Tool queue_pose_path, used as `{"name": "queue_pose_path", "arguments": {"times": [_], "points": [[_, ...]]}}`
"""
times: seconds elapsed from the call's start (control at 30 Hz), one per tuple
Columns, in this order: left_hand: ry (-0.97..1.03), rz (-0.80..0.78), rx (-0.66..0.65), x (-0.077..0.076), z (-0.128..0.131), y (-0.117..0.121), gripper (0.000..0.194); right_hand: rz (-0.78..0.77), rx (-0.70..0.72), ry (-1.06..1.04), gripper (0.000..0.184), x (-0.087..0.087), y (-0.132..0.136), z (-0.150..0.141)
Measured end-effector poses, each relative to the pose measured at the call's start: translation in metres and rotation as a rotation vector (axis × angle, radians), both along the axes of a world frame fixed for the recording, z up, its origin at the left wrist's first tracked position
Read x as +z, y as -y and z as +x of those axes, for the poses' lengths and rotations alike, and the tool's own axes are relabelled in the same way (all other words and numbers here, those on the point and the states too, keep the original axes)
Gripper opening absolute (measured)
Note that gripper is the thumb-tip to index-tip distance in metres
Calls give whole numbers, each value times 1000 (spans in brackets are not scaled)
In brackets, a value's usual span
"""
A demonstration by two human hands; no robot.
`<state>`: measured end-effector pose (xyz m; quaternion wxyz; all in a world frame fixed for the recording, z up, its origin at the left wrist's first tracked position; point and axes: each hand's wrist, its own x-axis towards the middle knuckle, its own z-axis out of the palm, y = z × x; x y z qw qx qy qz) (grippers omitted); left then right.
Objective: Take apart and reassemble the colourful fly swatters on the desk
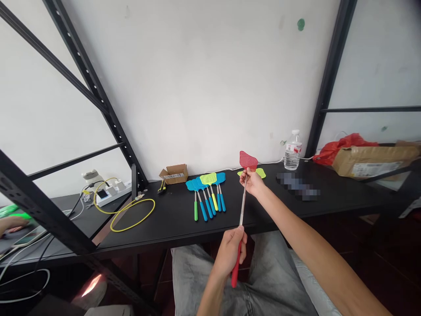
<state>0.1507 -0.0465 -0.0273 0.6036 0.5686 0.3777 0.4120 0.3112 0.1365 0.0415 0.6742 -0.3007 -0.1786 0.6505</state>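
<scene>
Head view: the red swatter (248, 160) is held w/ its head above the desk (177, 215) and its handle over the lap. Handle is wrapped by the L hand (228, 252), fingers closed; rod is pinched just below the head by the R hand (253, 182) (thumb + fingertips). As judged from layout, the blue, green & lime swatters (203, 211) are already laid down as a group, heads overlapping; the red one is not, and its rod is out long (theirs show shorter). A lime head (261, 173) is part-hidden behind the R hand, apart from the group. Box (174, 173) is seen L, bottle (292, 151) R.
</scene>
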Motion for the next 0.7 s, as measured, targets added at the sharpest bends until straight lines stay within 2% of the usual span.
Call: {"name": "queue_pose_path", "arguments": {"times": [0.17, 0.33, 0.53, 0.7], "points": [[-182, 65, -20, 3, -16, 4, 48, -18, -51, 54, 27, -3, -7, 9], [-287, 108, -24, 8, -24, 8, 48, 36, -54, 87, 27, -8, -1, 7], [-278, 132, 19, 1, -24, 4, 45, 123, 33, 180, 27, -8, 19, -2], [-202, 157, 96, 4, -13, -8, 42, 254, 147, 290, 37, -17, 47, -28]]}}
